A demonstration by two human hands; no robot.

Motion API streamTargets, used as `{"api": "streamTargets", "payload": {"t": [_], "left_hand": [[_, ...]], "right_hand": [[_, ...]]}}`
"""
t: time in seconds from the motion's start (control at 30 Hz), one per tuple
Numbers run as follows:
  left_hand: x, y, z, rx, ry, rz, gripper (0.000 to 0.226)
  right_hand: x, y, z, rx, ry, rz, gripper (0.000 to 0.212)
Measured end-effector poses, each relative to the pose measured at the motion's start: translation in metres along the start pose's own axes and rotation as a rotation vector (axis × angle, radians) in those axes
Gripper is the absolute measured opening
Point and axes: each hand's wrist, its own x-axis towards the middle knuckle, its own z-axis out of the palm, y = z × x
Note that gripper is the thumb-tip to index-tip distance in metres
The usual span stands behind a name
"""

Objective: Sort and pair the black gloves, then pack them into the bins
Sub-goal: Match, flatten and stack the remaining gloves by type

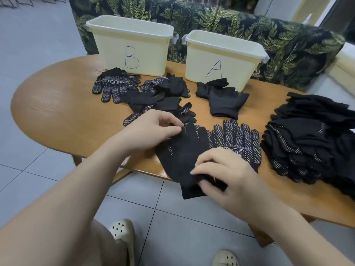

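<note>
Two gloves [194, 150] lay overlapped at the table's [48, 104] near edge. Left hand [151, 129] pinched a fingertip of the upper one; right hand [221, 173] gripped its cuff. Knit judged light, limp, dotted palms grippy; cuffs offered the best hold.

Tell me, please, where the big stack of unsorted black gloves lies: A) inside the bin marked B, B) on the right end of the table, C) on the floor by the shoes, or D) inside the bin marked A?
B: the stack of gloves lies on the right end of the table, outside both the bin marked A and the bin marked B.
</note>
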Motion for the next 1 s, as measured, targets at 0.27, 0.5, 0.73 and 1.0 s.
{"api": "streamTargets", "payload": {"t": [0.27,0.5,0.73,1.0], "left_hand": [[-0.006,-0.013,0.005,0.443,0.066,0.179,0.015],[-0.036,-0.025,-0.013,0.594,0.129,0.247,0.004],[-0.059,-0.037,-0.046,0.593,0.144,0.159,0.011],[-0.061,-0.029,-0.047,0.525,0.035,0.180,0.026]], "right_hand": [[-0.027,-0.004,0.014,-0.096,-0.104,0.021,0.022],[-0.026,-0.005,0.017,-0.048,-0.099,0.024,0.021],[-0.005,-0.008,0.024,0.047,-0.143,0.014,0.021],[0.005,0.011,0.002,0.160,-0.160,0.090,0.018]]}}
